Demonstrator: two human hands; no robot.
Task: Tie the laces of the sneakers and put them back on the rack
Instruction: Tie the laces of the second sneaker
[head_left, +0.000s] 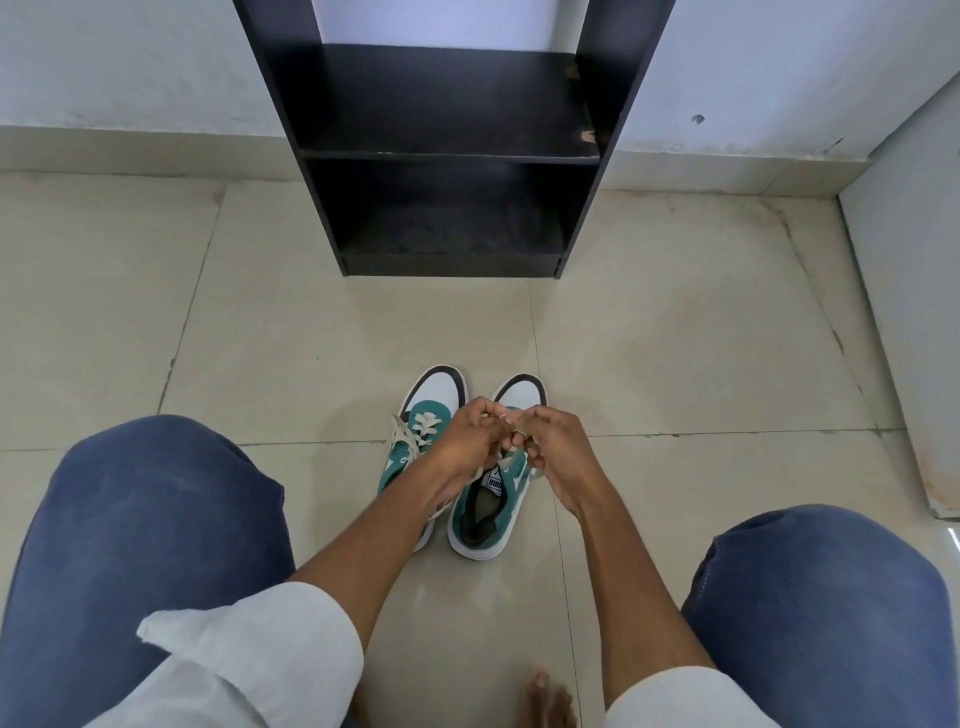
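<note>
- Both hands meet over the right sneaker (488, 504): the left hand (467, 441) and the right hand (553, 452) each pinch a strand of its pale lace (511, 423), fingers curled closed around it.
- The sneakers are teal with white soles, white toes and a dark toe rim; the right one shows a dark lining and a white tongue label.
- The left sneaker (423, 431) stands just beside it, toes pointing to the rack (447, 156), its lace loose and trailing over the side.
- Both stand on the tiled floor (260, 338), well short of the black rack, between the person's knees.
- The hands hide the knot itself; the left forearm covers the left sneaker's heel.
</note>
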